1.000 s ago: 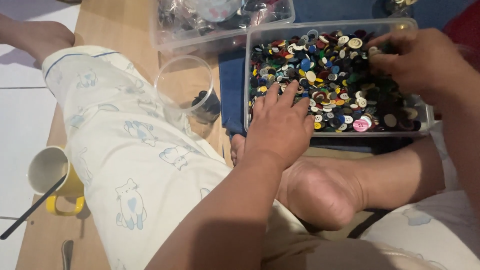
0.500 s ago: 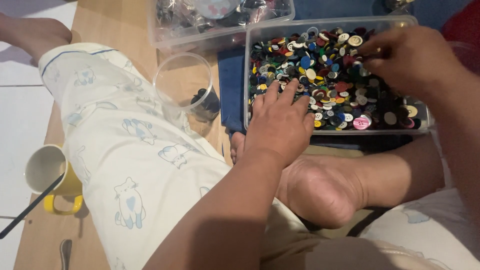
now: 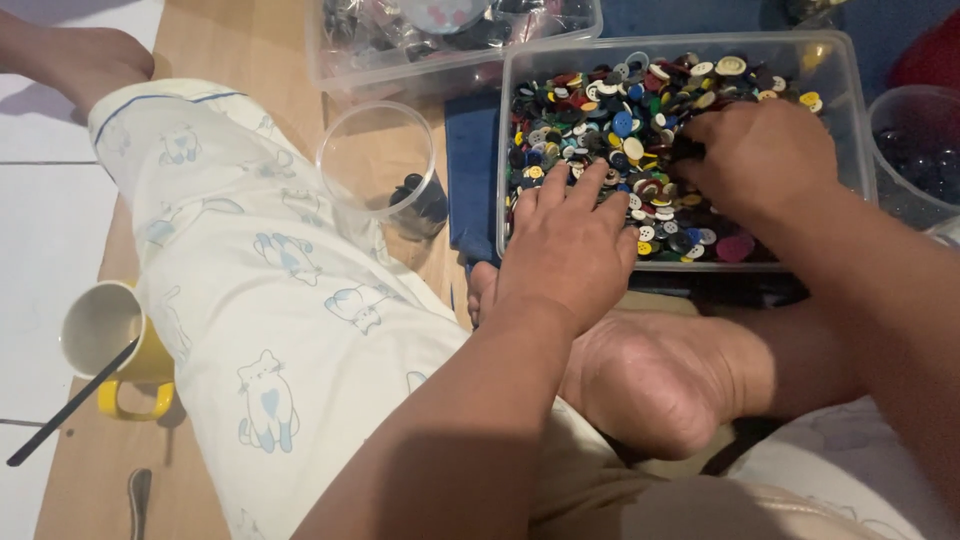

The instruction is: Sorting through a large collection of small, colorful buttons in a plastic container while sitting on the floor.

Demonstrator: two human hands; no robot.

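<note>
A clear plastic tray (image 3: 845, 75) filled with many mixed-colour buttons (image 3: 620, 125) sits on the floor in front of my crossed legs. My left hand (image 3: 565, 250) lies flat over the tray's near rim, with its fingers spread and the fingertips touching buttons. My right hand (image 3: 760, 160) is inside the tray, fingers curled down among dark buttons near the middle. Its fingertips are hidden, so I cannot see whether they pinch one. A clear plastic cup (image 3: 378, 165) with a few dark buttons at its bottom stands left of the tray, beside my knee.
A second clear box (image 3: 450, 45) of dark items lies behind the cup. Another clear cup (image 3: 915, 150) with dark buttons stands right of the tray. A yellow mug (image 3: 110, 345) with a black stick in it stands at the left. Blue cloth (image 3: 470, 180) lies under the tray.
My right hand has moved from the tray's far right corner leftward into its middle. My left hand has stayed on the near rim.
</note>
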